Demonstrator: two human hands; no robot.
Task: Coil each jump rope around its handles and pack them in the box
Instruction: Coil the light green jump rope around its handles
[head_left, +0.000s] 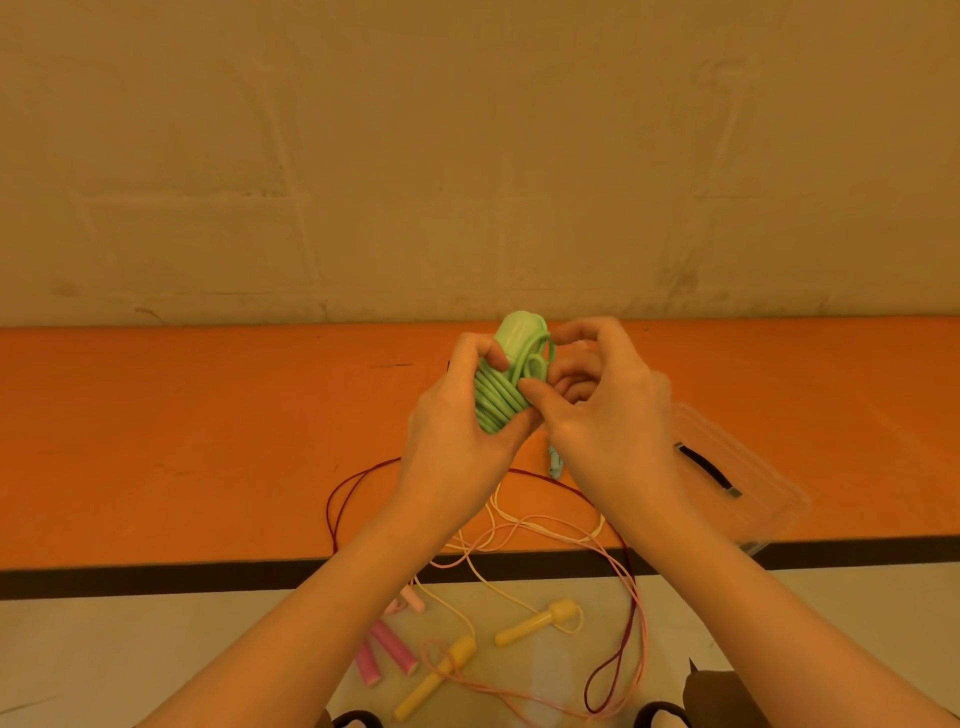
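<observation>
Left hand (457, 415) wrapped round the green jump rope (498, 400), fingers and thumb curled about the coiled bundle and holding it up over the orange floor (208, 441). Right hand (608, 410) closed in a pinch on the last loop of the same green cord near the top of the handles, thumb pressing against the coil. Looks like the finishing tuck of the wrap, judged from the tight turns already lying side by side. Best done by keeping the left grip firm so the turns cannot spring loose, drawing the final loop snug, and slipping the free end under a neighbouring turn rather than leaving it lying on top. Worth checking that no slack hangs below before letting go. Clear plastic box (743, 483) lying just to the right on the floor, near enough for a short carry once the bundle holds. Still uncoiled below: yellow jump rope (540, 621), pink jump rope (389, 647) and a dark red cord (337, 499), tangled together.
</observation>
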